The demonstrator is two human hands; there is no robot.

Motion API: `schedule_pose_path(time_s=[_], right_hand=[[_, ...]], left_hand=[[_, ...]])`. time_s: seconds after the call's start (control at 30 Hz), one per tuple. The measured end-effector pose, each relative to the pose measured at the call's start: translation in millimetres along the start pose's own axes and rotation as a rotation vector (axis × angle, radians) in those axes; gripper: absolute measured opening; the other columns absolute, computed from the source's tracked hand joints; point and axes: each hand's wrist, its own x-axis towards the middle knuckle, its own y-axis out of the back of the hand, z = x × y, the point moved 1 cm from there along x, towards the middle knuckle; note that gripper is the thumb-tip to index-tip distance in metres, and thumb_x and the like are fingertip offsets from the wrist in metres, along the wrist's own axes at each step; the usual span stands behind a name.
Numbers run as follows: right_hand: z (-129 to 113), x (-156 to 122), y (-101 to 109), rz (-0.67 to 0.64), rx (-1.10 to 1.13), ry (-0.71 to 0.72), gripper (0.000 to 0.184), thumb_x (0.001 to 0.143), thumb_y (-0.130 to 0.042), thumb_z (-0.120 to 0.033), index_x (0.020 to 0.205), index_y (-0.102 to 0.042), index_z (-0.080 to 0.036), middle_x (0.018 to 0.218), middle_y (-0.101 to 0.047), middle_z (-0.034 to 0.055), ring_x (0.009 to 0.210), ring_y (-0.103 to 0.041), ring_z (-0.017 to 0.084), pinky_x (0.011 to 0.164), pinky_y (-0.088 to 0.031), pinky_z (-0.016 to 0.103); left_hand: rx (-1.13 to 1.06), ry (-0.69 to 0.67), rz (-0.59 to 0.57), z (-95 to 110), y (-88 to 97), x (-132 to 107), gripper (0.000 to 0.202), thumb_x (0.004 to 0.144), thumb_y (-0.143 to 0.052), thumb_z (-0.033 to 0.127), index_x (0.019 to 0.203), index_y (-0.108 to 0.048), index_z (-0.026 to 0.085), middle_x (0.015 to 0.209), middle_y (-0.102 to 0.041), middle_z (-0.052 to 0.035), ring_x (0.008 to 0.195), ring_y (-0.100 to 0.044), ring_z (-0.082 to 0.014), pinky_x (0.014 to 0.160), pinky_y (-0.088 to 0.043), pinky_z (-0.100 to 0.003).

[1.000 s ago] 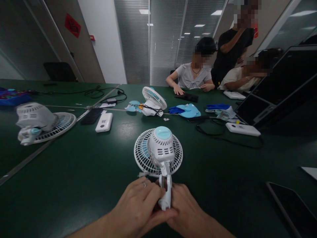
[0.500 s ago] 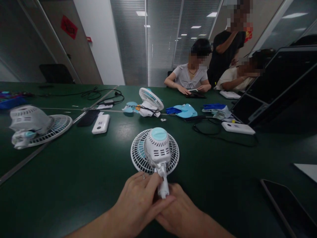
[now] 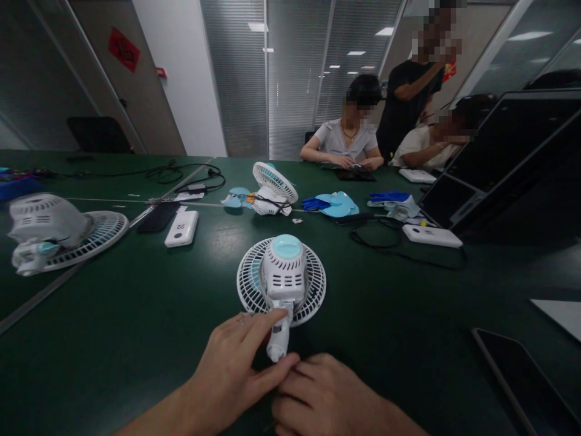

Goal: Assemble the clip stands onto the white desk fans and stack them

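Note:
A small white clip fan [image 3: 282,280] with a pale blue cap lies grille-down on the green table [image 3: 136,315] in front of me. Its white stem [image 3: 278,339] points toward me. My left hand [image 3: 231,369] pinches that stem between thumb and forefinger. My right hand [image 3: 324,393] rests just right of the stem's end, fingers curled into a loose fist, touching the left thumb. Whether the right hand holds anything is hidden.
A second white fan [image 3: 49,233] lies at far left, a third [image 3: 272,191] at centre back beside blue blades [image 3: 338,204]. White power banks [image 3: 181,228] [image 3: 431,235], a black phone [image 3: 158,216], cables, a laptop [image 3: 490,163] and a tablet [image 3: 531,381] surround. Three people sit or stand at the far side.
My right hand has slipped off the fan's stem and dropped lower, curling beside it. The left hand keeps its pinch. The view shifted slightly right.

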Motion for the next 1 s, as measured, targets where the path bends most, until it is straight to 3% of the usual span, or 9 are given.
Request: schedule_pose_path(time_s=[0.1,0.2,0.27,0.43,0.63,0.73,0.83,0.93,1.0], right_hand=[[1.4,-7.2,13.3,0.196,0.03,-0.055,0.009,0.102,-0.06,-0.026,0.094,-0.064,-0.023,0.077,-0.074,-0.0012,0.064,-0.069,0.016,0.056,-0.052,0.031],[14.0,-6.8,15.7,0.487,0.147,-0.336,0.012,0.101,-0.064,-0.027,0.111,-0.062,-0.023,0.086,-0.074,0.0012,0.068,-0.07,0.016,0.06,-0.055,0.029],[22.8,-2.4,11.1,0.571,0.241,-0.47,0.011,0.102,-0.068,-0.031,0.109,-0.063,-0.024,0.084,-0.07,-0.0011,0.063,-0.067,0.013,0.058,-0.055,0.025],[28.1,11.5,2.8,0.658,0.325,-0.523,0.013,0.104,-0.069,-0.038,0.107,-0.068,-0.025,0.091,-0.071,0.0008,0.072,-0.071,0.014,0.064,-0.061,0.024],[25.3,16.9,4.1,0.681,0.223,-0.528,0.01,0.104,-0.069,-0.033,0.107,-0.071,-0.024,0.094,-0.073,0.0028,0.077,-0.073,0.016,0.067,-0.062,0.026],[24.9,15.9,3.7,0.672,0.21,-0.52,0.009,0.104,-0.069,-0.03,0.111,-0.072,-0.025,0.097,-0.073,0.0033,0.079,-0.074,0.016,0.069,-0.064,0.026],[22.3,13.6,3.1,0.649,0.204,-0.466,0.023,0.104,-0.067,-0.021,0.125,-0.071,-0.027,0.104,-0.072,0.0049,0.089,-0.075,0.018,0.076,-0.065,0.027],[20.1,11.7,3.2,0.638,0.235,-0.449,0.036,0.103,-0.062,-0.012,0.135,-0.068,-0.028,0.112,-0.072,0.0068,0.098,-0.075,0.019,0.085,-0.065,0.03],[20.1,11.9,3.6,0.652,0.268,-0.466,0.037,0.102,-0.062,-0.009,0.133,-0.069,-0.029,0.114,-0.072,0.007,0.101,-0.075,0.02,0.087,-0.065,0.032]], left_hand=[[-0.047,0.041,0.018,-8.1,2.0,-9.2,0.046,0.097,-0.068,0.036,0.138,-0.054,0.024,0.096,-0.079,-0.0046,0.075,-0.077,-0.0199,0.069,-0.064,-0.031],[-0.187,0.141,0.033,-12.5,-2.9,-18.8,0.053,0.091,-0.074,0.033,0.139,-0.052,0.026,0.088,-0.075,0.0012,0.064,-0.072,-0.0143,0.059,-0.059,-0.023],[-0.285,0.238,0.073,-12.2,-8.0,-23.1,0.059,0.089,-0.076,0.031,0.14,-0.049,0.028,0.082,-0.069,0.0044,0.058,-0.067,-0.0114,0.054,-0.055,-0.019],[-0.519,0.471,0.088,-6.4,-16.6,-26.1,0.071,0.086,-0.08,0.032,0.144,-0.038,0.031,0.082,-0.065,0.0064,0.064,-0.066,-0.0117,0.06,-0.056,-0.02],[-0.728,0.707,0.069,-5.8,-18.3,-26.2,0.065,0.078,-0.087,0.042,0.13,-0.051,0.028,0.085,-0.063,0.0043,0.069,-0.066,-0.0141,0.058,-0.054,-0.022],[-0.812,0.741,0.053,-6.0,-19.6,-28.2,0.061,0.074,-0.089,0.044,0.123,-0.057,0.027,0.088,-0.063,0.0019,0.074,-0.068,-0.0165,0.062,-0.056,-0.025],[-0.893,0.755,0.043,-6.2,-21.5,-32.0,0.062,0.077,-0.088,0.043,0.129,-0.057,0.029,0.103,-0.069,-0.003,0.088,-0.072,-0.0196,0.072,-0.061,-0.028],[-0.95,0.686,0.053,-5.6,-23.0,-34.6,0.055,0.085,-0.082,0.038,0.134,-0.057,0.033,0.119,-0.071,-0.0061,0.102,-0.073,-0.021,0.085,-0.064,-0.031],[-0.967,0.612,0.08,-4.7,-23.6,-35.0,0.049,0.09,-0.077,0.037,0.135,-0.059,0.033,0.121,-0.071,-0.0071,0.1,-0.073,-0.0203,0.084,-0.065,-0.031]])
